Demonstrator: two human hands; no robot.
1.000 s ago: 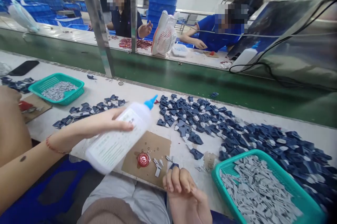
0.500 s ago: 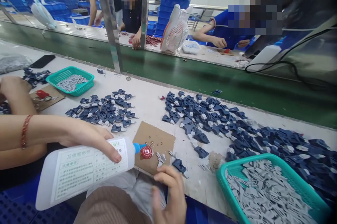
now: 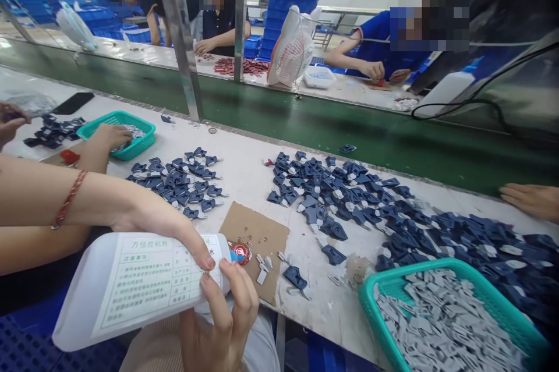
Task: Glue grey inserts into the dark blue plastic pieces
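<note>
Left hand [image 3: 163, 222] clamped over a white adhesive bottle [image 3: 144, 284], just left of the cardboard sheet [image 3: 271, 237]; right hand [image 3: 225, 328] together with it, bent fingers against the bottle's shoulder, though whether it grips I cannot tell. The bottle tilts, its blue nozzle [image 3: 237, 257] over the cardboard sheet, by 1 round red cap [image 3: 245, 251] lying there. Grey strips [image 3: 262, 270] lie on the sheet too. Right of it: 1 navy piece [image 3: 293, 276], then a teal basket [image 3: 370, 296] of grey pieces. Beyond it to the right spreads a navy heap [image 3: 332, 177].
</note>
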